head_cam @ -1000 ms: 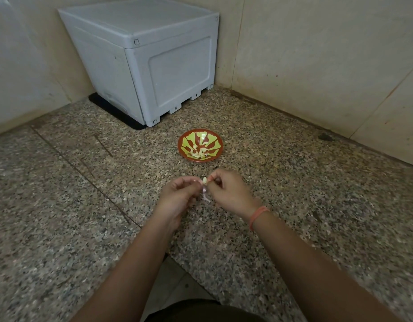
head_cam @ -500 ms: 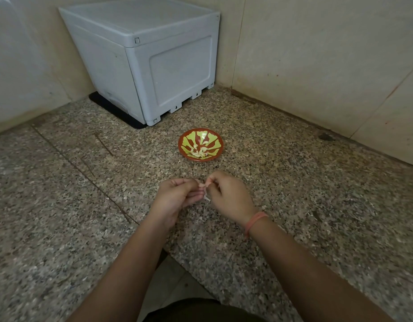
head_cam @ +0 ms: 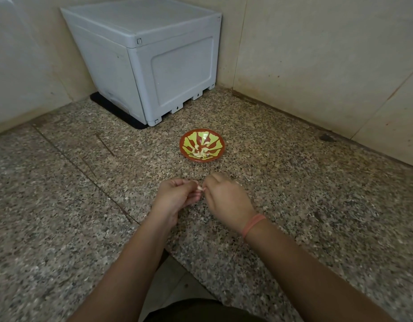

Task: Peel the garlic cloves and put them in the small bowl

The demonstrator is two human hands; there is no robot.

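Well, what has changed on your feed since a second ago?

Not much. I see both hands drawn back a little from the small bowl [head_cam: 214, 138], toward the person. The garlic clove [head_cam: 200, 188] stood up plainly between the fingertips before, with a strip of skin hanging under it. Now only a small pale tip shows, and I can't make out the strip.

Who holds it?

Both. The left hand [head_cam: 177, 196] has its fingers curled and pinches the clove. The right hand [head_cam: 226, 198] meets it fingertip to fingertip and nips the same clove. It is in the air on the near side of the bowl, apart from it.

And the bowl itself?

It has not moved. It is red-brown with yellow-green stripes, and a small heap of peeled cloves [head_cam: 200, 154] lies in its bottom.

What about the surface and the room?

The bowl sits on a speckled granite slab [head_cam: 293, 194]. Beyond the bowl and to its left a grey plastic box [head_cam: 177, 66] stands on a dark mat [head_cam: 112, 108] in the corner. Beige wall tiles [head_cam: 317, 54] run behind and to the right of the bowl. There is a pink band [head_cam: 253, 225] on the right wrist.
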